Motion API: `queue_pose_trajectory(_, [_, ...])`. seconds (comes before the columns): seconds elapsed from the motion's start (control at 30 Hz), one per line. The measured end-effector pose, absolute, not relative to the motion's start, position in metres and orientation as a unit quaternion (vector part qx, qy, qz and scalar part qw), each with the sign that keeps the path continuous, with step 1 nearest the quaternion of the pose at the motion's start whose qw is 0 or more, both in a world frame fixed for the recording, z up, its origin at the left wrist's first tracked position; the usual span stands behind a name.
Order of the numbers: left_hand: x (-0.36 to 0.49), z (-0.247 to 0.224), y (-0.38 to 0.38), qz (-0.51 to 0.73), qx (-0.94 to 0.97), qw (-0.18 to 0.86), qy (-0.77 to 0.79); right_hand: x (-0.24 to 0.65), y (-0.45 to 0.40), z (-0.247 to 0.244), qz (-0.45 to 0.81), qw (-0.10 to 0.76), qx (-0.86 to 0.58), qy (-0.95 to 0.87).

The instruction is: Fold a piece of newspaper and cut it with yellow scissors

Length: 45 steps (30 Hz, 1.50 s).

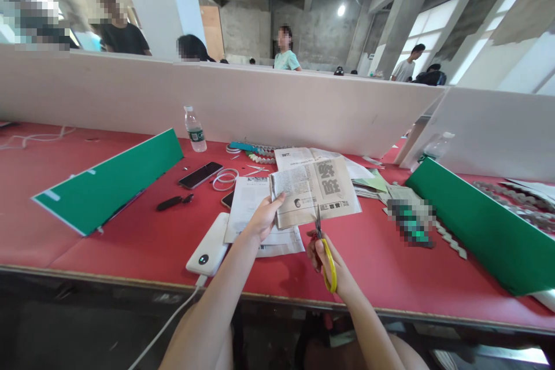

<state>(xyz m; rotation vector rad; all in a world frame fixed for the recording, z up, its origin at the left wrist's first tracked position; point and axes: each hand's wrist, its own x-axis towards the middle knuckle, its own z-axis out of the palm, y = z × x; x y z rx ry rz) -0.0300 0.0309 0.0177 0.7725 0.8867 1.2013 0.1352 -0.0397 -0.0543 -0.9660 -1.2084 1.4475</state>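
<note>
Newspaper (309, 186) held above table (368, 272), left hand (266, 217) pinching left edge, right hand (341, 269) gripping yellow-handled scissors (326, 250) at lower edge. Probably light, limp, easily torn; best pinched by margin, clear of scissors.

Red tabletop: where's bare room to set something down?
Bare: front right, between the right hand and right green board; front left, between the left green board and white power bank. Crowded: the middle, with loose papers and a phone near the held newspaper.
</note>
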Motion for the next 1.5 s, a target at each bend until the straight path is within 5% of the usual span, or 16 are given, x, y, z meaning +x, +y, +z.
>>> queue_pose_trajectory(1.5, [-0.034,0.021,0.028,0.539,0.393,0.643,0.376,0.140,-0.046,-0.043,0.583,0.432,-0.450,-0.521])
